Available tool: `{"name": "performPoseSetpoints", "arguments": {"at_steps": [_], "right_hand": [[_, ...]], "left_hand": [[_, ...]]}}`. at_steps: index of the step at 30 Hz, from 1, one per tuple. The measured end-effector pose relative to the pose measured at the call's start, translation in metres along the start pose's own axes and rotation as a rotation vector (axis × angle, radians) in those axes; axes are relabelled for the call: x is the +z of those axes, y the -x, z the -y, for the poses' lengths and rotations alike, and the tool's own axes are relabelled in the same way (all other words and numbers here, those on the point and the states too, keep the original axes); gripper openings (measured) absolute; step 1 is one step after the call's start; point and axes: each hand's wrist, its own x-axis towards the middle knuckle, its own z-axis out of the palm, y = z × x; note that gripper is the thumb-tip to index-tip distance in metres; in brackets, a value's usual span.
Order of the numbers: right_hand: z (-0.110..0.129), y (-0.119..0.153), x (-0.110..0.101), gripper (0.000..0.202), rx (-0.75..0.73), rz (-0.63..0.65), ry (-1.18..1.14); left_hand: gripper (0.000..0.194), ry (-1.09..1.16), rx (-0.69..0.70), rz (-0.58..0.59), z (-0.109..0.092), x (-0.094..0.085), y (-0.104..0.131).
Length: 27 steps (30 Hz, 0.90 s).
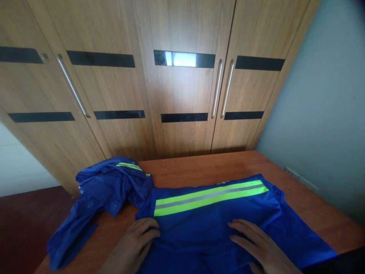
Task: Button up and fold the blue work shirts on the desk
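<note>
A blue work jacket point(199, 232) lies spread out in front of me, with a yellow-green and grey reflective band point(211, 196) across its far part. My left hand point(139, 241) rests on the garment's left side, just below the band's end, its fingers bent and slightly apart on the cloth. On the right part, my right hand point(255, 241) touches the fabric with its fingers stretched and apart. Small folds run through the cloth between the two hands. A sleeve-like part reaches toward the lower right. The near edge is out of view.
A second blue garment point(114, 186) lies crumpled at the left, partly over the edge of the reddish-brown wooden table point(182, 167). Behind the table stands a wooden wardrobe point(185, 91) with metal handles. A pale wall point(322, 114) is at the right.
</note>
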Motion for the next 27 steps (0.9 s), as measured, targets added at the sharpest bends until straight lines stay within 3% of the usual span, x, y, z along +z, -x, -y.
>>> {"name": "performPoseSetpoints", "arguments": {"at_steps": [4, 8, 13, 16, 20, 24, 27], "right_hand": [[-0.011, -0.001, 0.007, 0.071, -0.014, 0.011, 0.038], [0.001, -0.008, -0.013, 0.053, -0.004, -0.046, 0.005], [0.012, -0.006, -0.035, 0.056, 0.004, -0.104, 0.005], [0.021, -0.004, -0.037, 0.056, -0.043, -0.114, 0.041], [0.035, -0.004, -0.037, 0.048, -0.099, -0.09, 0.056], [0.031, -0.003, -0.035, 0.041, -0.041, -0.045, -0.015], [0.019, -0.009, -0.032, 0.036, 0.113, -0.07, -0.035]], "left_hand": [[0.03, 0.038, 0.031, -0.033, 0.005, 0.003, -0.002], [0.029, 0.106, 0.046, -0.099, 0.008, 0.0, -0.003], [0.024, 0.203, 0.038, -0.167, 0.008, -0.017, -0.003], [0.026, 0.217, 0.026, -0.131, 0.006, -0.022, -0.001], [0.034, 0.195, -0.005, -0.058, 0.0, -0.016, 0.005], [0.035, 0.176, -0.108, -0.078, 0.004, -0.011, 0.012], [0.025, 0.141, -0.338, -0.238, 0.014, -0.014, 0.012]]}}
